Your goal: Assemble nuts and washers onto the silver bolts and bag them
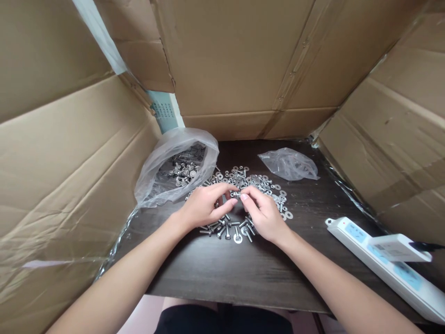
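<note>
- Both forearms seen bare to the elbows; no sleeves in view.
- Left hand (205, 206): no glove, ring, watch or wristband noted.
- Right hand (264, 214): likewise bare, nothing worn at wrist.
- Fingernails kept short, no polish seen.
- Dark, approx. black garment seen at lap, bottom centre of view; type can't be told.

You work in soft, even light from above, with only faint shadows under your hands. The cardboard walls (243, 60) bow outward at the edges from the wide lens. Glare sits on the plastic bag (174, 153); the small metal parts (243, 181) blur together.
</note>
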### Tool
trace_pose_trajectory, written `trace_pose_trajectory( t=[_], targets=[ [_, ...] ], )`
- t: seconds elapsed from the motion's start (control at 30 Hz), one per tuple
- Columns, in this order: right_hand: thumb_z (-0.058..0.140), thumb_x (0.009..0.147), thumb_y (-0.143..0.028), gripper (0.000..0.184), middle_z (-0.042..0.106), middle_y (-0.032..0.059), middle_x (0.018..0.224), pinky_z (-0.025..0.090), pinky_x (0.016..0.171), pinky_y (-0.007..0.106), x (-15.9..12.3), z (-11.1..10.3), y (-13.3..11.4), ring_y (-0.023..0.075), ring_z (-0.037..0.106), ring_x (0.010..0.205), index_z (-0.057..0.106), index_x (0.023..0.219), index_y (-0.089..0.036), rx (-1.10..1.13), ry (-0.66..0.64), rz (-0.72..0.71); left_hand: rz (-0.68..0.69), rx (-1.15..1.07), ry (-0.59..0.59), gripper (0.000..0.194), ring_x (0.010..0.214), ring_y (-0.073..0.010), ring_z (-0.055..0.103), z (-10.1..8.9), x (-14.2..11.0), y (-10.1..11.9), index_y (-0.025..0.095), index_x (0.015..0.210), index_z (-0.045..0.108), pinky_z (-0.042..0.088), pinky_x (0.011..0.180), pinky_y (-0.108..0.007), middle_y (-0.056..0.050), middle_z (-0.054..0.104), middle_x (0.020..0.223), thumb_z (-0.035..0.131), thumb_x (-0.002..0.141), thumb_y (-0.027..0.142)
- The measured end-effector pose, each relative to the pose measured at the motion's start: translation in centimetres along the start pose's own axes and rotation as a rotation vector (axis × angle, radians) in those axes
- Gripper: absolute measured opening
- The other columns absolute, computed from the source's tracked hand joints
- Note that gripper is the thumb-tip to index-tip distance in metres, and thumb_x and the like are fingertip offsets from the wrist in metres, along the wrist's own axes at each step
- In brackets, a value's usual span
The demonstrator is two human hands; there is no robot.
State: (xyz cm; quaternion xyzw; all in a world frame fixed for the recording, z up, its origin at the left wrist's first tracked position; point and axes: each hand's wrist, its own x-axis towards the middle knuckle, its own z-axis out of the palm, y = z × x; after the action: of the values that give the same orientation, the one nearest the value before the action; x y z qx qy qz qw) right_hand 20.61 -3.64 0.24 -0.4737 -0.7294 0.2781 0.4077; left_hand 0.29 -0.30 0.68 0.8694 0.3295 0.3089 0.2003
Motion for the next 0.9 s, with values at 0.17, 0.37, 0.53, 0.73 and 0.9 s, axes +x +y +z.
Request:
trace_pose_trajectory(
  t=[0.17, 0.37, 0.53, 0.73, 0.9],
  targets=[
    [0.044, 0.102, -0.031, 0.02, 0.054, -0.0021, 0.067, 0.039, 0.059, 0.027, -0.05, 0.01, -0.06, 0.014, 0.05, 0.058, 0.054, 0.087, -0.022, -0.046, 0.022, -0.037, -0.012, 0.045, 0.002, 0.022, 0.07, -0.0134, 0.066, -0.01, -0.04, -0.01, 0.017, 0.104, 0.064, 0.047, 0.066, -0.025, -0.003, 0.072, 0.09, 0.051, 0.1, 0.034],
    [0.047, 0.099, -0.029, 0.014, 0.052, -0.0034, 0.064, 0.037, 0.056, 0.027, -0.32, 0.19, -0.03, 0.0136, 0.048, 0.054, 0.053, 0.09, -0.022, -0.071, -0.011, -0.074, -0.022, 0.05, -0.025, 0.015, 0.067, -0.0127, 0.063, 0.04, 0.01, 0.06, 0.018, 0.093, 0.061, 0.045, 0.063, -0.024, -0.001, 0.068, 0.08, 0.052, 0.096, 0.03],
    [0.049, 0.097, -0.028, 0.011, 0.052, -0.0038, 0.063, 0.037, 0.054, 0.027, -0.27, 0.15, 0.06, 0.0134, 0.048, 0.054, 0.052, 0.089, -0.022, -0.052, -0.036, -0.057, 0.009, 0.061, -0.026, 0.012, 0.067, -0.013, 0.063, 0.2, -0.09, 0.01, 0.019, 0.097, 0.061, 0.045, 0.063, -0.024, -0.001, 0.068, 0.083, 0.054, 0.094, 0.027],
    [0.049, 0.097, -0.028, 0.011, 0.053, -0.0038, 0.064, 0.037, 0.056, 0.027, -0.25, 0.19, 0.15, 0.0135, 0.049, 0.055, 0.053, 0.089, -0.022, -0.067, -0.038, -0.053, 0.026, 0.047, -0.021, 0.013, 0.07, -0.0121, 0.063, 0.24, -0.12, -0.17, 0.019, 0.102, 0.062, 0.046, 0.064, -0.023, -0.001, 0.068, 0.087, 0.056, 0.095, 0.026],
    [0.045, 0.101, -0.029, 0.019, 0.054, -0.0031, 0.064, 0.036, 0.057, 0.027, -0.28, 0.2, 0.25, 0.0134, 0.05, 0.055, 0.053, 0.085, -0.022, -0.087, -0.049, -0.064, 0.033, 0.063, -0.031, 0.012, 0.07, -0.0122, 0.062, 0.29, -0.06, -0.21, 0.018, 0.102, 0.063, 0.046, 0.065, -0.024, -0.001, 0.067, 0.087, 0.057, 0.095, 0.026]
  ],
)
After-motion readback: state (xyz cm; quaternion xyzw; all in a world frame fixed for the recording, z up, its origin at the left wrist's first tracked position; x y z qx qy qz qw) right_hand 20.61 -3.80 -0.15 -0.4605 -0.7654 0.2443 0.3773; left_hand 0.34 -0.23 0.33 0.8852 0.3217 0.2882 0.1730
